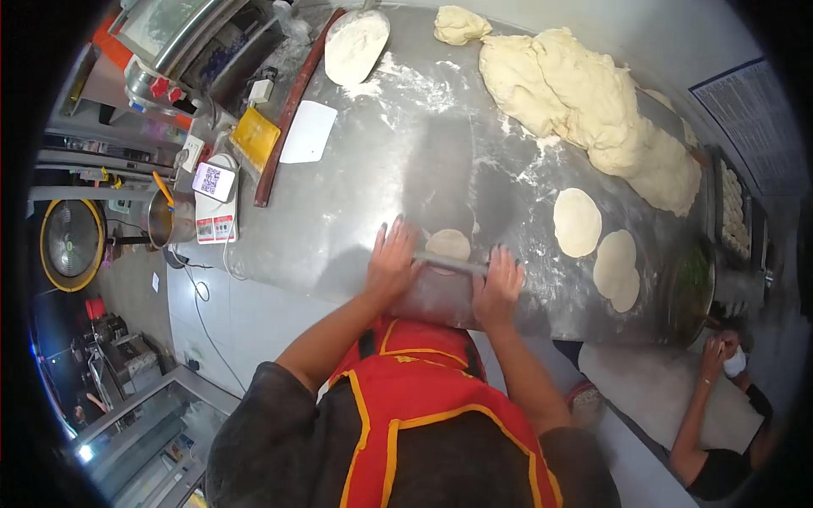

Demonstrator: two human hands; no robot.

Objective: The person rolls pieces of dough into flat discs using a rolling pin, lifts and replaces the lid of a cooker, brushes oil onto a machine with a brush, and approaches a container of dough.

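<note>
Under my two palms lies a rolling pin (451,262), close to the near edge of the metal table (364,190). My left hand (392,258) rests on its left end with the fingers stretched forward. At the other end my right hand (500,286) presses down, its fingers also extended. A small flat dough round (449,242) lies against the pin, partly covered by it. To the right of my right hand are a flat dough round (577,223) and some overlapping dough rounds (616,271).
A large dough mass (576,97) and a smaller dough lump (461,25) lie at the back. Flour fills a scoop (357,49). Left are a white sheet (308,132), a reddish-brown bar (296,114) and a scale (217,224). A co-worker (703,415) is at lower right.
</note>
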